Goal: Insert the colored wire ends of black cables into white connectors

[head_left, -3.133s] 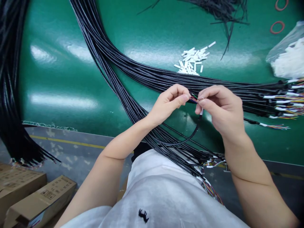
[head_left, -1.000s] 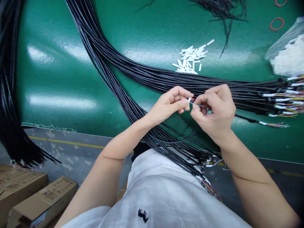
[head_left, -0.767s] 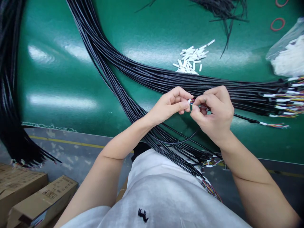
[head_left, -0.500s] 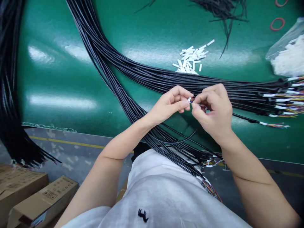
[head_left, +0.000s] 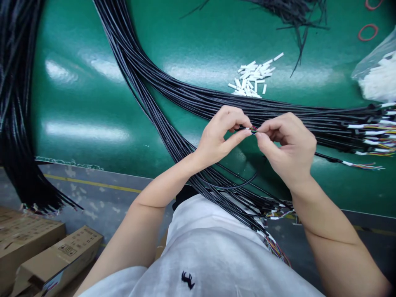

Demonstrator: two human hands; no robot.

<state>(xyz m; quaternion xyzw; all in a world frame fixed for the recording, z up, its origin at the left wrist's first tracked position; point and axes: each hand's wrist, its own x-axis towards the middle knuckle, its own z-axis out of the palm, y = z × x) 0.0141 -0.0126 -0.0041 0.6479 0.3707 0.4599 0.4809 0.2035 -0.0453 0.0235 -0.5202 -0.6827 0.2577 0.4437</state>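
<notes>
In the head view, my left hand [head_left: 224,132] pinches a cable end between thumb and forefinger, with a bit of white sleeve at the fingertips. Thin coloured wires [head_left: 253,128] bridge the small gap to my right hand [head_left: 287,148], whose thumb and forefinger are closed on them. The wire tips are hidden by the right fingers. Below the hands, a bundle of black cables [head_left: 173,142] runs toward my lap, its coloured wire ends [head_left: 274,243] hanging past the table edge. A second black cable bundle [head_left: 192,97] lies just beyond the hands.
White sleeve pieces [head_left: 253,76] are heaped behind the far bundle, near a plastic bag [head_left: 379,78] of white pieces. Black ties [head_left: 287,12] and a red ring [head_left: 368,32] lie farther back. Another cable bundle [head_left: 17,123] hangs over the left table edge above cardboard boxes [head_left: 58,260].
My right hand has shifted slightly right, widening the gap between my fingertips. My left fingers have moved up over the white sleeve, covering more of it. The view has shifted a little.
</notes>
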